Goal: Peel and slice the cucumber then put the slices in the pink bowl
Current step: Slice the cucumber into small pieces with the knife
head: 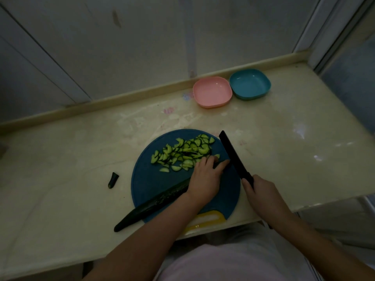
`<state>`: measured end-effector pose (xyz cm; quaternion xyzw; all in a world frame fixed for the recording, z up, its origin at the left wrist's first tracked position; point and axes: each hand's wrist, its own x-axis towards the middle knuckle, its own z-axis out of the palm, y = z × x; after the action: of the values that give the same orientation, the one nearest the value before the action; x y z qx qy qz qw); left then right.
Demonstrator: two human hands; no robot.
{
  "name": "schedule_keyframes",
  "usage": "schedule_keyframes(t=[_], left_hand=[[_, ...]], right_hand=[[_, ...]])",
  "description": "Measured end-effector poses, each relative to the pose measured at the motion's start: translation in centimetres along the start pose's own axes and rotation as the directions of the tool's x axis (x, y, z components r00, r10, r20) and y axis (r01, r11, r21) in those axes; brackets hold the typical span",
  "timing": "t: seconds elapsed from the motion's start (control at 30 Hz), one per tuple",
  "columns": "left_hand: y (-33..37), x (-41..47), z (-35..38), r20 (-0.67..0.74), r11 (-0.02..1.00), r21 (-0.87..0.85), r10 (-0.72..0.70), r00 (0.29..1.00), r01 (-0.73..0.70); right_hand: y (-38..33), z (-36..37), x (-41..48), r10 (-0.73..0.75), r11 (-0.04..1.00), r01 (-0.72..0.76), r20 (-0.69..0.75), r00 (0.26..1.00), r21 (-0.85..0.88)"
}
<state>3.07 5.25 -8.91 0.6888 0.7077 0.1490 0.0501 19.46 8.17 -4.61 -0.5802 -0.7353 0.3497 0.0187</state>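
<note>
Left hand [205, 175] fingers curled down on cut end of long dark-green cucumber [154, 201]; right hand [256, 187] fingers clamped round handle of black knife [233, 155], blade at 3 o'clock of left fingertips; cucumber trails toward 8 o'clock past rim of round blue cutting board [228, 191]; half-moon slices [182, 153] heaped at board's 12 o'clock; square pink bowl [212, 91] at 1 o'clock, well apart.

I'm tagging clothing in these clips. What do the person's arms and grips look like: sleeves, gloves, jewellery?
The left forearm and right forearm are bare; no sleeve reaches them. The left grip and right grip are ungloved, and no ring, watch or bracelet shows, though the picture is dim. A pale pinkish top covers the torso.
</note>
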Motion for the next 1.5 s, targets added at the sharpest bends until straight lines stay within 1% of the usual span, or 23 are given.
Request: schedule_keyframes(t=[0.1, 0.2, 0.3, 0.6, 0.73, 0.87, 1.03, 1.5], left_hand=[[0.2, 0.2, 0.0, -0.014, 1.0, -0.015, -0.005, 1.0, 0.005], [0.5, 0.4, -0.3, 0.007, 0.999, -0.033, -0.029, 1.0, 0.03], [0.5, 0.5, -0.3, 0.03, 0.999, -0.036, -0.037, 0.999, 0.038], [0.5, 0.7, -0.5, 0.033, 0.998, -0.048, -0.032, 0.999, 0.034], [0.5, 0.7, -0.8, 0.053, 0.998, -0.057, -0.036, 0.998, 0.039], [0.6, 0.8, -1.1, 0.082, 0.997, -0.064, -0.036, 0.996, 0.042], [0.5, 0.8, -1.0, 0.057, 0.995, -0.09, -0.028, 0.998, 0.034], [0.4, 0.7, -0.7, 0.045, 0.994, -0.108, -0.02, 0.999, 0.025]], right_hand=[[0.1, -0.1, 0.1, -0.014, 1.0, 0.014, 0.001, 1.0, -0.011], [0.0, -0.1, 0.2, -0.024, 0.999, 0.024, -0.001, 1.0, -0.031], [-0.1, 0.1, 0.1, -0.016, 0.999, 0.016, -0.009, 1.0, -0.032], [-0.8, 1.1, 0.1, 0.001, 0.999, -0.003, -0.041, 0.999, -0.045], [-0.9, 1.3, 0.3, 0.011, 0.999, -0.009, -0.059, 0.998, 0.033], [-0.5, 1.1, 0.4, 0.01, 0.999, -0.007, -0.056, 0.998, 0.047], [-0.3, 0.4, 0.3, 0.013, 0.999, -0.012, -0.006, 1.0, 0.053], [-0.8, 1.1, 0.1, 0.016, 0.999, -0.015, -0.018, 1.0, 0.042]])
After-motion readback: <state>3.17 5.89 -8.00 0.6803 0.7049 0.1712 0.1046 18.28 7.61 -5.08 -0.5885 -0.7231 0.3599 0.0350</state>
